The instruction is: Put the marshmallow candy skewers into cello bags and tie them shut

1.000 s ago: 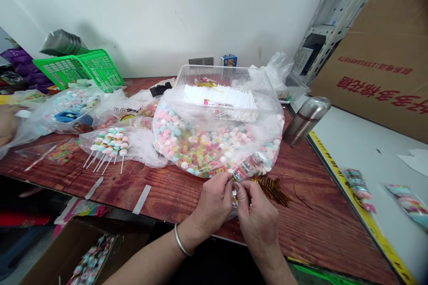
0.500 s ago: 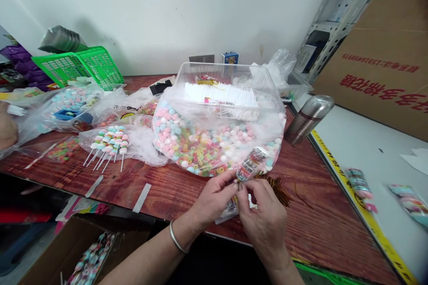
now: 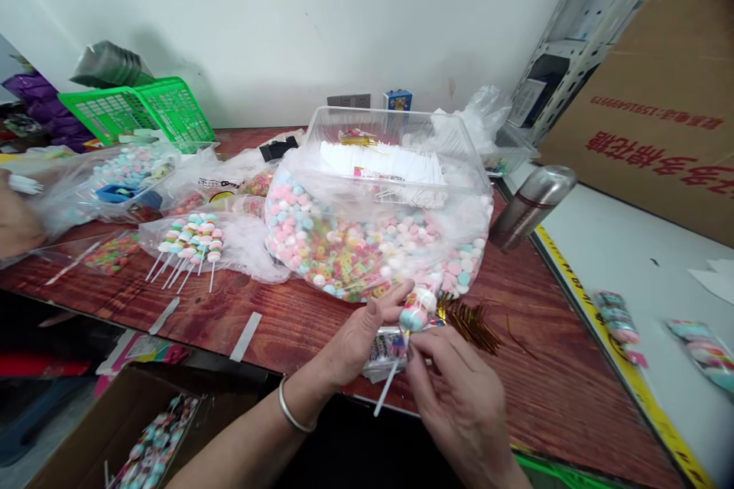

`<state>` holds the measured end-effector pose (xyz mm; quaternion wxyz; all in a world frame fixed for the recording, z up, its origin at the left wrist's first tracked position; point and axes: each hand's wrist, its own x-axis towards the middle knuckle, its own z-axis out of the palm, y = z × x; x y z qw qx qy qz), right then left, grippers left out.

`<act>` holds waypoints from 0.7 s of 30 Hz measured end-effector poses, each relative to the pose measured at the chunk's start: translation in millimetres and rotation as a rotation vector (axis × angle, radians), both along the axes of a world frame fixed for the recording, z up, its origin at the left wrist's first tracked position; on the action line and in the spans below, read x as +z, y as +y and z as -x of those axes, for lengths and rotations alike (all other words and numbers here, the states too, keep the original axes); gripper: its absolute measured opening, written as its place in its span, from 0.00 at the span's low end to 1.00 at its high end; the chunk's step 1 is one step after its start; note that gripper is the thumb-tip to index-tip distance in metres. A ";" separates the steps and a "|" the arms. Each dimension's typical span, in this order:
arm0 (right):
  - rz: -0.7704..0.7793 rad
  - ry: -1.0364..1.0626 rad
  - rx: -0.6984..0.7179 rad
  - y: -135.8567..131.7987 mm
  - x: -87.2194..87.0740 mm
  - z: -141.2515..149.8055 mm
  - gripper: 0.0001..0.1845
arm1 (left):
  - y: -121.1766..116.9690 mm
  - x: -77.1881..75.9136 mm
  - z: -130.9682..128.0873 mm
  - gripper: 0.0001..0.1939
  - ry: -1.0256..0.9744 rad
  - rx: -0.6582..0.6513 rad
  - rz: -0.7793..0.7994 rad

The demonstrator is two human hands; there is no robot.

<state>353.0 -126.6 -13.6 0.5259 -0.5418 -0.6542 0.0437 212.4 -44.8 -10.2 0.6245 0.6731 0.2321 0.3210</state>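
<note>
A wrapped marshmallow stick (image 3: pixel 417 310) is pinched at its neck by my right hand (image 3: pixel 459 390), its white stem slanting down to the left. My left hand (image 3: pixel 358 336) is beside it with fingers spread, and the fingertips reach close to the candy's left side. Beneath the stick lies a pile of printed clear wrappers (image 3: pixel 383 351) at the table's front edge. Gold twist ties (image 3: pixel 473 325) lie in a bunch just behind my right hand. Past my hands sits a big clear bag of marshmallows and gummy rings (image 3: pixel 349 244).
Bare marshmallow sticks (image 3: pixel 192 237) lie on plastic at left. A clear tub of white sticks (image 3: pixel 395 168) stands behind. A steel flask (image 3: pixel 533 206) is at right. A cardboard box (image 3: pixel 108 428) holds wrapped sticks below. Another person's hand (image 3: pixel 20 221) shows at far left.
My left hand has let go of the neck and opened its fingers. The wrapped stick has turned, so its white stem now shows below my right hand.
</note>
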 end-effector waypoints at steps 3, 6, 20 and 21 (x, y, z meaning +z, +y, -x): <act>0.391 0.661 0.164 -6.6 -7.5 9.6 0.04 | -2.5 19.8 0.1 0.34 -0.010 -0.219 -0.133; 0.678 1.278 0.254 -9.9 -17.1 9.4 0.10 | -7.9 37.8 3.3 0.21 0.066 -0.432 -0.374; 0.636 0.626 0.600 22.8 -15.1 88.3 0.11 | -40.8 22.0 115.4 0.28 0.441 0.468 -0.170; 0.616 0.517 0.588 24.3 -13.7 86.5 0.11 | -41.8 16.5 137.5 0.26 0.509 0.616 -0.190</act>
